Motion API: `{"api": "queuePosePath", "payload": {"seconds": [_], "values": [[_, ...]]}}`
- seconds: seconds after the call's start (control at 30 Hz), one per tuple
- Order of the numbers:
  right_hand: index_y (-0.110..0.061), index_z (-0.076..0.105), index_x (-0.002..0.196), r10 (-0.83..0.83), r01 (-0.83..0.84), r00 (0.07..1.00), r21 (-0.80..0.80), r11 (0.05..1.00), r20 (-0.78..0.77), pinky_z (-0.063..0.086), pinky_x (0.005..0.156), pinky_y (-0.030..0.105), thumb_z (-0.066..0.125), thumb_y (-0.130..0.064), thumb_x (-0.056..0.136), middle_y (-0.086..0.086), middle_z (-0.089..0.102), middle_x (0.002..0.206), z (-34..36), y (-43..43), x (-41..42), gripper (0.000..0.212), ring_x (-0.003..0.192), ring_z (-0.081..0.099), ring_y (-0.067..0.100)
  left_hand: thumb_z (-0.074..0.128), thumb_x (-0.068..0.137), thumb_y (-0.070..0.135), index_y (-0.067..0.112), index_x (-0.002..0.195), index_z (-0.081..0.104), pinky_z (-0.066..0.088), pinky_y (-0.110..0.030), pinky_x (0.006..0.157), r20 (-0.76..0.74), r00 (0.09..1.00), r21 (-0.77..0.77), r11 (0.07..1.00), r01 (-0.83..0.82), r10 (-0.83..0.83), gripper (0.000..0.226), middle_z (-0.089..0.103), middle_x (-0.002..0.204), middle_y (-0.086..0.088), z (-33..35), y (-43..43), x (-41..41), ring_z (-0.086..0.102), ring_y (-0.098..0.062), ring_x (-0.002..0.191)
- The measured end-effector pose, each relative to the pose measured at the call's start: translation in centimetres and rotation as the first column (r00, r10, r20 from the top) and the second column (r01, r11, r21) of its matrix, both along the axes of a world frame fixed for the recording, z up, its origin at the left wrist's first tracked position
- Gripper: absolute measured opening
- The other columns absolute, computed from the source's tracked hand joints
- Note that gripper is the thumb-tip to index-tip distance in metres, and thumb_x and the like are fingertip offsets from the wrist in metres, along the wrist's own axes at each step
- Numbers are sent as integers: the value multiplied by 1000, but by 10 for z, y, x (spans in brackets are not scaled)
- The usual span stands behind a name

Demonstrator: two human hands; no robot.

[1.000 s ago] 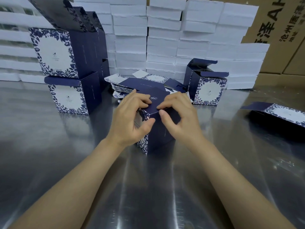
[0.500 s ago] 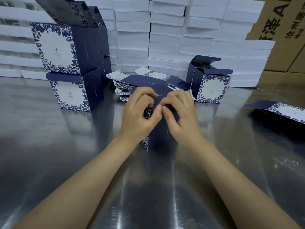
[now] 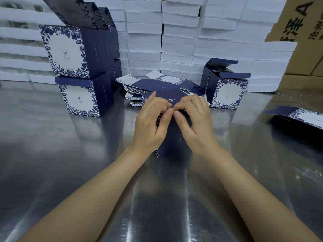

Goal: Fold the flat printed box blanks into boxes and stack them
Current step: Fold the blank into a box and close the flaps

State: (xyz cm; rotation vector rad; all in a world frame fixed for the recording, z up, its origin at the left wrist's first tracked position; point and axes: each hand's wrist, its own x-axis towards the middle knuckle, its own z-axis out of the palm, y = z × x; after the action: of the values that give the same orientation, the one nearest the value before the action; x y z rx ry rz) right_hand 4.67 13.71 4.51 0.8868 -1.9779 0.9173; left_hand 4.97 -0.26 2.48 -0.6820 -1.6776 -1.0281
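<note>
A person's two bare forearms reach over a shiny metal desk [image 3: 52,154]. At the middle of the desk a navy printed box [image 3: 174,138] stands upright on its base, a plain navy side facing the person and a floral side turned left; its closing end points up. The left hand [image 3: 150,124] and right hand [image 3: 197,123] meet over its top, curled fingers [image 3: 157,103] and both thumbs pinching the lid flap [image 3: 172,97] along the near top edge.

Just behind lies a pile of flat box blanks [image 3: 150,84], their long axis running left to right. Toward the back left, two folded boxes [image 3: 82,96] are stacked. Back right stands an open-topped box [image 3: 227,92]. A single blank [image 3: 304,117] lies at the right edge. White cartons [image 3: 178,41] line the back edge, beside brown shipping cartons [image 3: 307,23].
</note>
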Motion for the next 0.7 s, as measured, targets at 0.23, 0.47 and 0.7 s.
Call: {"api": "queuePosePath", "payload": {"seconds": [0.23,0.47,0.7], "values": [[-13,71,91,-82,82,995,-1,997,-58,39,88,41,48,-20,91,-3,67,102,6,26,-9,24,101,60,16,41,99,11,-1,95,60,39,-46,109,102,993,54,997,51,-56,23,65,97,-11,0,-23,-3,61,-17,95],[-11,67,107,100,-103,992,42,994,74,38,95,49,43,-21,88,-1,65,114,1,16,-3,33,110,56,18,32,104,21,27,97,48,43,-30,93,174,985,153,987,-42,14,18,64,107,-3,-4,-41,-16,59,-21,106],[-16,68,100,135,-137,989,32,990,63,28,101,36,52,-18,93,-11,66,114,2,10,0,18,108,54,3,38,105,23,19,104,56,42,-24,94,345,937,244,958,-152,60,19,64,113,17,0,-43,-20,57,-9,111]]}}
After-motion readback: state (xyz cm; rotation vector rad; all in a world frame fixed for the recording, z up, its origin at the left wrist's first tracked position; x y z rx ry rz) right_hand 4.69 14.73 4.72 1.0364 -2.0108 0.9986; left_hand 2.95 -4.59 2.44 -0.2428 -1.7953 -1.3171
